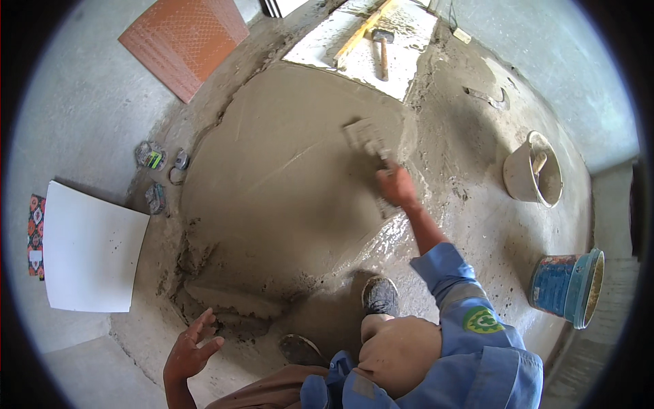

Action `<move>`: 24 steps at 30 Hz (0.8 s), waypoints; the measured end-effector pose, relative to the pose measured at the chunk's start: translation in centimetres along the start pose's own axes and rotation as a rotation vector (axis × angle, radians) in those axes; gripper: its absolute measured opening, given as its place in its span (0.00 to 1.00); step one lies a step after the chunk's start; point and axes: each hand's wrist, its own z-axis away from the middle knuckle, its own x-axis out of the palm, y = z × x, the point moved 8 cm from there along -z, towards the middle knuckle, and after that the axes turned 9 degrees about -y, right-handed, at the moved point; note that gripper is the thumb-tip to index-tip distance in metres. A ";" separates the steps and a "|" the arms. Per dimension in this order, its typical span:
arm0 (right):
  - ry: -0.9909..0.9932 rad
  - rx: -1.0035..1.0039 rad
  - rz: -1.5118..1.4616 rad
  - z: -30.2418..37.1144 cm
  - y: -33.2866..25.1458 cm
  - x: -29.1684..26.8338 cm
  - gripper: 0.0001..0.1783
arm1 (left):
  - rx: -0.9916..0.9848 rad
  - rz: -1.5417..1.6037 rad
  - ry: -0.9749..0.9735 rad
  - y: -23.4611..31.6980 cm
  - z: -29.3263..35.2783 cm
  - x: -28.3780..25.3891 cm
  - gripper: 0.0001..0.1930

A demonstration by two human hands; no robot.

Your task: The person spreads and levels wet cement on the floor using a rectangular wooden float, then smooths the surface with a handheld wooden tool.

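My right hand [396,187] is wrapped round the handle of a rectangular plastering trowel [365,136], its long blade flat on a bed of wet grey mortar [272,143]. The blade lies near the right edge of the mortar, partly hidden under my hand. At the lower left, my left hand [193,346] hangs above the near edge of the bed, fingers apart and holding nothing. Past the far edge of the mortar, a mortar-smeared white tile [409,27] carries a mallet [383,58] with a dark head and a yellow straight bar [364,34].
A reddish-brown tile [184,41] and a white tile [95,249] lean at the left. Small dirty items [151,155] lie beside the mortar. On the right stand a pale bucket [521,176] and a blue bucket [555,286]; a curved tool [494,99] lies behind them. My shoe [380,298] is close to the mortar.
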 end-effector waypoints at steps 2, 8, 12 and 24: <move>0.074 0.141 -0.064 -1.0 2.3 -3.6 0.22 | -0.001 -0.004 0.001 -0.1 0.1 -0.1 0.43; 0.039 -0.110 -0.188 -1.4 -2.2 -2.4 0.22 | -0.008 -0.016 -0.013 -0.9 -0.5 0.1 0.42; -0.089 -0.316 -0.112 0.8 -8.9 10.2 0.29 | 0.014 0.037 -0.043 -0.1 -1.7 0.5 0.43; -0.207 -0.035 0.009 -5.9 -10.3 10.1 0.21 | -0.081 0.035 0.003 -2.8 -0.7 -0.2 0.43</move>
